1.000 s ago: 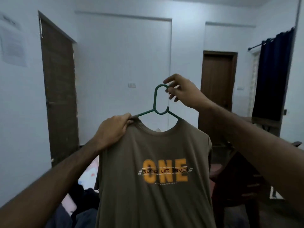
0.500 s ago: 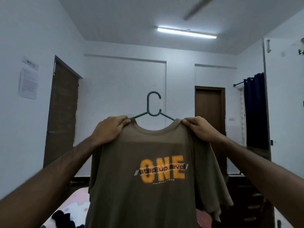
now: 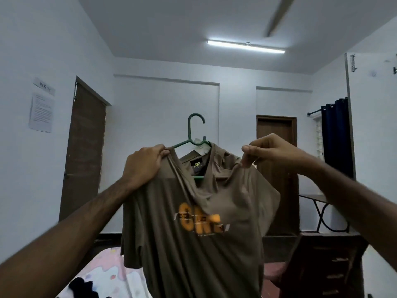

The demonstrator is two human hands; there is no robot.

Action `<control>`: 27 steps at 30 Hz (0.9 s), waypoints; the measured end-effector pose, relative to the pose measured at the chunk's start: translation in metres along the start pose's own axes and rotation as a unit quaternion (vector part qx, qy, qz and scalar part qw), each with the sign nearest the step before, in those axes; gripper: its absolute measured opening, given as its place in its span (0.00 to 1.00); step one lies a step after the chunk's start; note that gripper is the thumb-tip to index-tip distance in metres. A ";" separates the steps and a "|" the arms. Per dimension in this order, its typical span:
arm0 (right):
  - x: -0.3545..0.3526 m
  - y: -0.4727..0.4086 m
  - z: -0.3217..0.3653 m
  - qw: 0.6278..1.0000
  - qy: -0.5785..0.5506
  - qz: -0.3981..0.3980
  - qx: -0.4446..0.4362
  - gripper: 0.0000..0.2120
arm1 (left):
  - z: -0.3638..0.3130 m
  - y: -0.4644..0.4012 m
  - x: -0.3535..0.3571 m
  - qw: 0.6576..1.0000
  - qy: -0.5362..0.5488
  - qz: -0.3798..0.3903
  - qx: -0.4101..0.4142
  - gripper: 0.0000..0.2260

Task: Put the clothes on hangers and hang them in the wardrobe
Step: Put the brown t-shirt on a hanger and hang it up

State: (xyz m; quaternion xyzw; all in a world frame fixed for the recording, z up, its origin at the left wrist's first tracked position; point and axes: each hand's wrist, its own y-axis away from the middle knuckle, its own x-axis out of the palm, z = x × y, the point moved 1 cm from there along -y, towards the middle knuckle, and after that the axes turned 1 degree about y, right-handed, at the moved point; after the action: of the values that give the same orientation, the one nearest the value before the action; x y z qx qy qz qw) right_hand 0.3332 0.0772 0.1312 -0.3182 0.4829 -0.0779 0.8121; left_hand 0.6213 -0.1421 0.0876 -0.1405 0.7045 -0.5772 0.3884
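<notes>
An olive-brown T-shirt (image 3: 193, 244) with an orange chest print hangs in front of me on a green plastic hanger (image 3: 191, 130). The hook stands up above the collar. My left hand (image 3: 142, 166) grips the shirt's left shoulder together with the hanger arm. My right hand (image 3: 266, 150) pinches the fabric at the right shoulder and pulls it outward, so the neckline sags open and the inner label and the hanger's lower bar show. No wardrobe is in view.
A bed with a pink patterned sheet (image 3: 107, 274) and dark clothes (image 3: 83, 289) lies at lower left. Two brown doors (image 3: 83, 155) (image 3: 277, 168) stand ahead. A dark curtain (image 3: 336, 136), a metal-legged table (image 3: 318, 201) and a dark wooden unit (image 3: 328, 265) fill the right.
My right hand went from the hanger's hook to the shirt's right shoulder and now pulls the fabric out. The collar has slumped and the print has crumpled. The view tilted upward.
</notes>
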 end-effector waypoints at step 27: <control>0.051 -0.035 -0.053 0.982 0.094 -0.155 0.060 0.16 | 0.013 0.015 -0.010 0.978 0.180 0.074 0.073 0.18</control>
State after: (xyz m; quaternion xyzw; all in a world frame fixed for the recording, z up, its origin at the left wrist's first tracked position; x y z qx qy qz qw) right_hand 0.3226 0.0040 0.0969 -0.3309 0.4969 -0.2610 0.7586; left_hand 0.6409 -0.1400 0.0775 0.0468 0.7274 -0.6124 0.3060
